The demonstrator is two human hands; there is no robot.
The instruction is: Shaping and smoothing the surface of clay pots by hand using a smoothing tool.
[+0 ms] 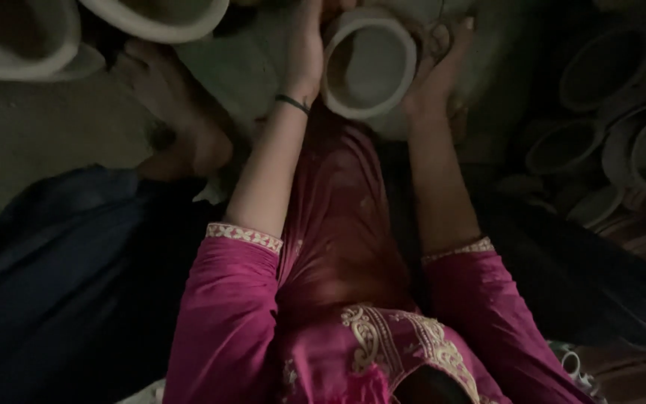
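A pale clay pot [370, 61] with a thick round rim is held up in front of me, its mouth turned toward the camera. My left hand [304, 49] presses against the pot's left side, a dark bangle on the wrist. My right hand [437, 63] cups its right side, fingers wrapped around the wall. Both forearms reach out of magenta sleeves with embroidered cuffs.
Two large pale clay pots [160, 16] sit at the top left. A stack of dark clay pots [641, 146] fills the right side. A foot [177, 112] and dark blue cloth [61, 277] lie on the left. The light is dim.
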